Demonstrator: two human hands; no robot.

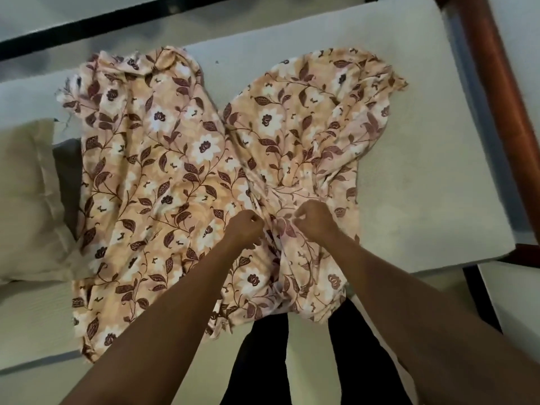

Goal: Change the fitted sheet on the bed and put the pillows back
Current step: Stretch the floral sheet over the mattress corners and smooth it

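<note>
A peach floral sheet (175, 176) lies crumpled and partly spread across the bare white mattress (423, 176). My left hand (244, 229) and my right hand (314, 220) sit close together near the sheet's middle, each with curled fingers pinching a fold of the fabric. The cloth gathers into creases that run toward both hands. The sheet's near edge hangs over the mattress side in front of my legs. A cream pillow (26, 200) lies at the left, touching the sheet's edge.
A reddish-brown wooden bed frame rail (496, 92) runs along the right side of the mattress. A grey cloth (68, 176) lies between the pillow and the sheet. Pale tiled floor (511, 296) shows at the lower right and beyond the bed.
</note>
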